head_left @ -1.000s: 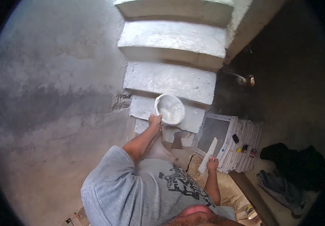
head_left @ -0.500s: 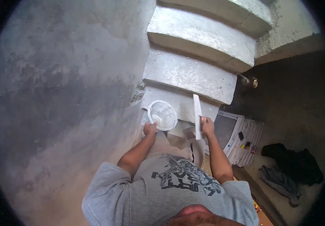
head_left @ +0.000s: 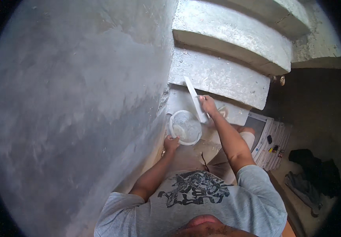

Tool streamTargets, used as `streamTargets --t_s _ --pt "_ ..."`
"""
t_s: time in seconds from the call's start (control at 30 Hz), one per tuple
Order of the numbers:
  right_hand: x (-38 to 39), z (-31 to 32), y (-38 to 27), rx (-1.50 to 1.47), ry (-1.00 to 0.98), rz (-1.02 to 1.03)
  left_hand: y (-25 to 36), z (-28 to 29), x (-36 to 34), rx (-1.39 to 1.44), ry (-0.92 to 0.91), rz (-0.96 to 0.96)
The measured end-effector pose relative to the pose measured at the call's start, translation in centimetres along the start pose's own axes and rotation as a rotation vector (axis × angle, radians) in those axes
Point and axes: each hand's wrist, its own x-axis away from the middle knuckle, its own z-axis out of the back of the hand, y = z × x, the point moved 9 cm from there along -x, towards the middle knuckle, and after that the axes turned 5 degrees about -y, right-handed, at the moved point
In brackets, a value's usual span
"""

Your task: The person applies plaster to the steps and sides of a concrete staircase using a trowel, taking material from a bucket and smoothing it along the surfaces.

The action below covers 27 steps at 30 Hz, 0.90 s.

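Observation:
My left hand is closed on the near left rim of a white plastic bucket. The bucket's mouth faces up, and pale, whitish material coats its inside. In my right hand is a long, flat plastering trowel, gripped at the middle of its back. Its pale blade slants from the upper left down toward the bucket's far right rim. Whether the lower end touches that rim, I cannot tell. The underside of the blade is hidden.
Concrete steps rise ahead, and a grey plastered wall stands close on the left. To the right, a stack of pale panels holds several small items. Dark cloth lies farther right on the floor.
My right hand has moved up and to the left with the trowel, which now leans over beside the bucket. My left hand still grips the rim. The whole view has shifted slightly.

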Motion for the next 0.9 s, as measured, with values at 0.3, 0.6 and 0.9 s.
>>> streamTargets --t_s 0.3,0.6,0.9 --pt "-8.8 -6.8 2.1 -0.311 0.162 -0.045 3.0 0.1 0.8 -0.079 -0.139 -0.056" --pt "-14.8 -7.6 9.7 -0.75 0.46 -0.152 2.0 2.0 -1.1 -0.231 -0.103 -0.131" --pt "-21.1 -3.1 4.3 -0.122 0.297 0.031 2.3 -1.0 -1.2 0.027 -0.204 -0.084"
